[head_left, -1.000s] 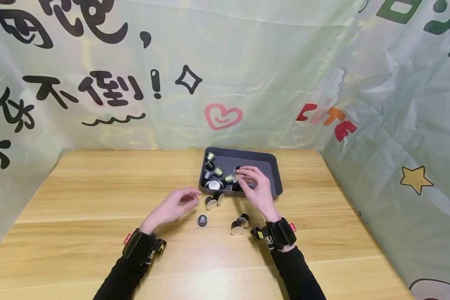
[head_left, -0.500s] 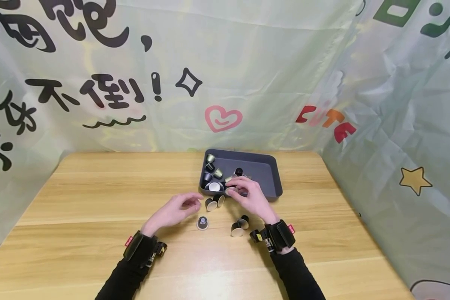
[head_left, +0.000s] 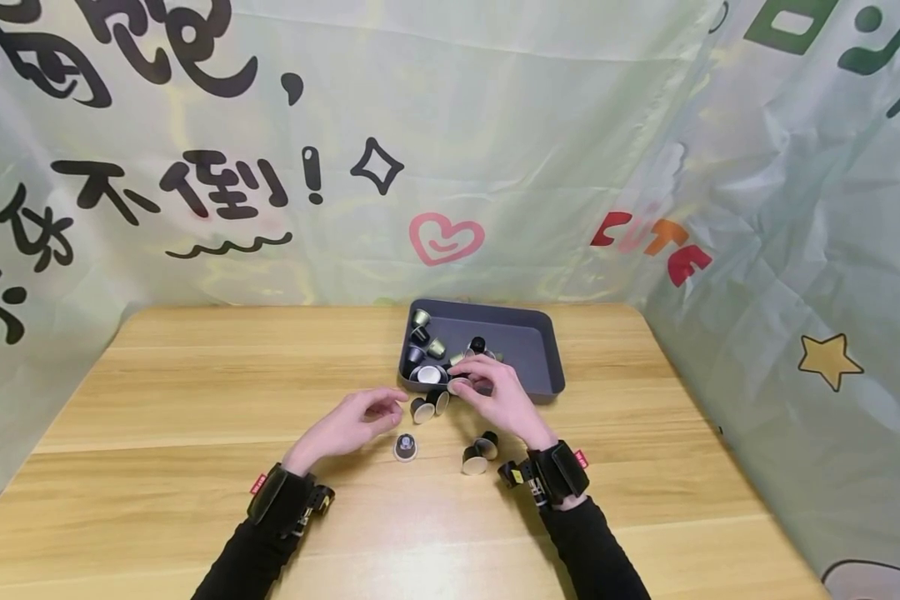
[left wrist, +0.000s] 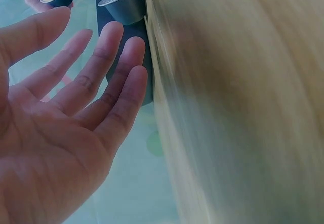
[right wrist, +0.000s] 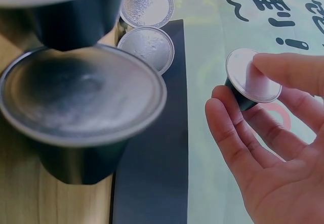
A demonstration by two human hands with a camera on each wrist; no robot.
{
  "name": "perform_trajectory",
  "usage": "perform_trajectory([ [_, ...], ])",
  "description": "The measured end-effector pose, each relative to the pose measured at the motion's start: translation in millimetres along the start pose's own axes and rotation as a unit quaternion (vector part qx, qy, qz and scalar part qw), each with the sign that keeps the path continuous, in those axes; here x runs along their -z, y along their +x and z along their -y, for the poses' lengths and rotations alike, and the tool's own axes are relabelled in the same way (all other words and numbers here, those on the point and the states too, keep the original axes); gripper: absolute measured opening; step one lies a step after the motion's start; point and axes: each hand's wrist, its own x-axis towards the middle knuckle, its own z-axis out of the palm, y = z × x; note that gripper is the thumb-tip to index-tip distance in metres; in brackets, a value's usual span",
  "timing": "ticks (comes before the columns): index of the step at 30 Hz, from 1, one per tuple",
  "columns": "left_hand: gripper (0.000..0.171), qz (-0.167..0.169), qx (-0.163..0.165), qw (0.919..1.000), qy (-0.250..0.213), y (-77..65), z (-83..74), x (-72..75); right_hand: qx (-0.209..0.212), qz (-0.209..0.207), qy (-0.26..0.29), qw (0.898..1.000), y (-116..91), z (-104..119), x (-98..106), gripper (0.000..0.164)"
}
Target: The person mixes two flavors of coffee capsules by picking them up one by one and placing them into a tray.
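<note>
My right hand [head_left: 501, 398] pinches a dark coffee capsule [right wrist: 248, 80] between thumb and fingers, its pale lid facing the thumb. It is above the front edge of the grey tray [head_left: 525, 342]. My left hand [head_left: 347, 425] hovers left of the tray with its fingers loosely extended and holds nothing; its palm shows in the left wrist view. Just right of its fingertips, two dark capsules [head_left: 422, 410] lie on the table against the tray's front. Inside the tray, several green and black capsules [head_left: 437, 347] lie mostly on the left, along with a white-topped one [head_left: 429, 375].
A single capsule [head_left: 405, 447] stands lid-down on the wooden table [head_left: 195, 400] near the left hand. Two more black capsules [head_left: 474, 460] lie together in front of the right hand. A printed cloth [head_left: 540, 167] hangs behind the table.
My right hand has moved left and slightly nearer, from over the tray's inside to its front edge, keeping the capsule pinched. The left hand has barely shifted.
</note>
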Motion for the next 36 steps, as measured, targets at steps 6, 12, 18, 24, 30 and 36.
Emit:
perform_trajectory([
  [6,0.040,0.003,-0.005,1.0000,0.003,-0.5,-0.8,0.4,0.004,0.003,-0.001,1.000,-0.5,-1.1,-1.9,0.023],
  [12,0.041,0.009,-0.004,0.9999,0.005,-1.1,-2.1,1.2,0.000,0.007,0.001,1.000,-0.6,-0.7,-3.0,0.023],
  [18,0.041,0.014,-0.006,0.9999,0.004,-0.8,-2.3,0.6,0.000,0.007,0.000,1.000,-0.4,0.4,-4.0,0.023],
  [24,0.040,0.019,-0.006,0.9998,-0.003,-0.8,-4.6,-0.5,0.001,0.009,0.002,1.000,-0.9,0.2,-4.8,0.023],
  [30,0.039,0.027,-0.006,0.9996,-0.002,-0.7,-4.1,-1.8,-0.004,0.012,0.010,1.000,-2.0,1.8,-4.3,0.024],
  [36,0.037,0.036,-0.007,0.9993,-0.001,-1.4,-4.5,-3.2,-0.001,0.015,0.018,1.000,-3.1,2.7,-4.0,0.023],
])
